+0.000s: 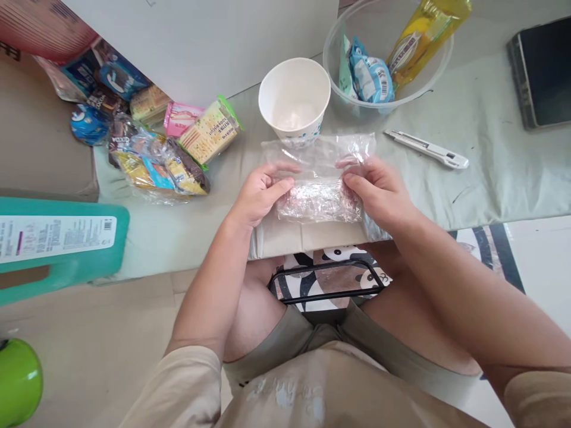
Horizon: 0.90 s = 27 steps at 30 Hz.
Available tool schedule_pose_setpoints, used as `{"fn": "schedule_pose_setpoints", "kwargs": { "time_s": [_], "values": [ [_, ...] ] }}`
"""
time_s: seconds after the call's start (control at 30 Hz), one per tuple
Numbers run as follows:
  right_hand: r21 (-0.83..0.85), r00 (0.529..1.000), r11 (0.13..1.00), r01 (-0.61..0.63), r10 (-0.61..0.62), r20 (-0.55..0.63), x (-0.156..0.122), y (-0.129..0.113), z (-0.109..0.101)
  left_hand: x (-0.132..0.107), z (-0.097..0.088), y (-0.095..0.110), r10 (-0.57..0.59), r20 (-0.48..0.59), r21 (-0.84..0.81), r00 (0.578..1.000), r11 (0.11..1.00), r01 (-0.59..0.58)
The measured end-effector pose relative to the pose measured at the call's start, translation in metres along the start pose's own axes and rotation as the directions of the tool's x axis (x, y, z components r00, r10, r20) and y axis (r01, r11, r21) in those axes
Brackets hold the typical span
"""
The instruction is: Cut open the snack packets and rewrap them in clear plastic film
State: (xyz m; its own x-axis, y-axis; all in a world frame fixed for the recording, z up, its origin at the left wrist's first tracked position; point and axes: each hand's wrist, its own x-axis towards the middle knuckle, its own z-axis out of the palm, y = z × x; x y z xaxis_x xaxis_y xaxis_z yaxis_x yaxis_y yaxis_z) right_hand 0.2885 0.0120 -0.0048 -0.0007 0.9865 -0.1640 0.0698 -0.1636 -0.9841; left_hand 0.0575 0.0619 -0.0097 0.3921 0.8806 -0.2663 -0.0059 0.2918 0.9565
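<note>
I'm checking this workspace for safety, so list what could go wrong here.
The clear plastic spreads close to the white cup; a tug or push might tip it.

The right hand is near the utility knife; a careless sweep could nudge it. Whether its blade is out is unclear.

A pale cloth-covered surface (495, 184) carries wrapped snacks (163, 169), a white cup (294, 92), clear bowl (426, 83), utility knife (426, 148) and dark-screened device (546, 71).
</note>
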Motion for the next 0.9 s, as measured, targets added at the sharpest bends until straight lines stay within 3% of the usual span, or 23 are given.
{"fn": "schedule_pose_setpoints", "kwargs": {
  "time_s": [0.17, 0.3, 0.4, 0.6, 0.73, 0.9],
  "values": [
    [0.006, 0.998, 0.998, 0.055, -0.054, -0.044, 0.0, 0.003, -0.003, 0.002, 0.0, 0.004, -0.006, -0.054, -0.14, 0.999, 0.99, -0.002],
    [0.159, 0.999, 0.987, 0.027, -0.034, 0.04, 0.0, 0.0, -0.004, 0.003, -0.004, 0.008, 0.048, -0.045, -0.191, 0.998, 0.98, -0.056],
    [0.236, 0.996, 0.971, -0.025, 0.003, 0.092, 0.001, -0.003, -0.007, 0.004, -0.006, 0.007, 0.01, -0.033, -0.156, 0.999, 0.988, -0.015],
    [0.03, 0.999, 0.999, -0.021, 0.02, 0.031, 0.0, -0.002, -0.005, 0.004, -0.001, -0.003, 0.045, -0.078, -0.023, 0.996, 0.999, -0.047],
    [0.084, 0.997, 0.994, -0.067, 0.064, 0.043, 0.001, 0.004, -0.002, 0.006, 0.001, -0.005, 0.041, -0.129, -0.024, 0.991, 0.999, -0.045],
    [0.135, 0.998, 0.991, 0.003, 0.005, -0.055, 0.009, 0.004, -0.01, 0.008, 0.0, -0.001, 0.068, -0.199, -0.061, 0.978, 0.995, -0.082]
  ]
}}
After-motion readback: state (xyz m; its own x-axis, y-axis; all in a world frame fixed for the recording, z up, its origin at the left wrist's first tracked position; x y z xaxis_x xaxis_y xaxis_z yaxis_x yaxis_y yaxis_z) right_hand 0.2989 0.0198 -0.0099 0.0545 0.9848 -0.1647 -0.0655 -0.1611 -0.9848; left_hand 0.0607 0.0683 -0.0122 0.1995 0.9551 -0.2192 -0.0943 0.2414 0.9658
